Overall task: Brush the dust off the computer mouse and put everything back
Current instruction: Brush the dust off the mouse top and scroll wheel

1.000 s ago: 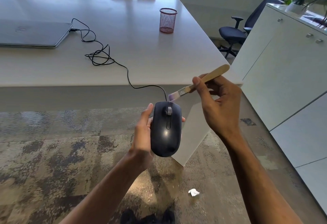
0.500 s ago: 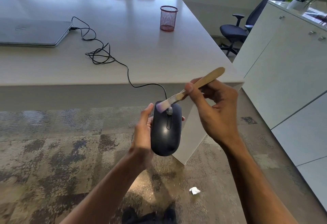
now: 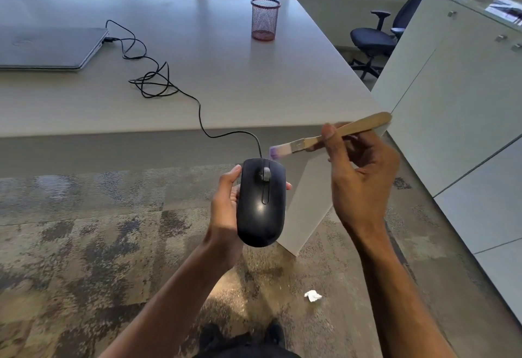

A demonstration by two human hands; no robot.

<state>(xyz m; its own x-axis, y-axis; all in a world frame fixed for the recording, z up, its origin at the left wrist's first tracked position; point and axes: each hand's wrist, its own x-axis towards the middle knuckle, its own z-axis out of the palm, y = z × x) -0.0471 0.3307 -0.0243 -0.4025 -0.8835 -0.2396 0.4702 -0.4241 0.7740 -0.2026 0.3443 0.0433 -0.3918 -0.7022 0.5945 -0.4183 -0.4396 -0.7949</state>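
My left hand (image 3: pixel 226 210) grips a black wired computer mouse (image 3: pixel 261 205) from its left side, top facing up, held in the air in front of the table's near edge. Its black cable (image 3: pixel 158 86) runs up over the edge and across the white table (image 3: pixel 211 75) to a closed grey laptop (image 3: pixel 48 46). My right hand (image 3: pixel 358 176) pinches the handle of a small wooden brush (image 3: pixel 333 137). The pale, purple-tipped bristles hover just above the mouse's front right corner, not touching it.
A red mesh pen cup (image 3: pixel 265 18) stands at the back of the table. White cabinets (image 3: pixel 457 97) line the right side, with a black office chair (image 3: pixel 375 38) behind them. A crumpled white scrap (image 3: pixel 312 295) lies on the mottled carpet near my feet.
Half a second ago the bristles lay on the mouse by its scroll wheel. The brush has since lifted up and to the right, off the mouse. My left hand stayed still.
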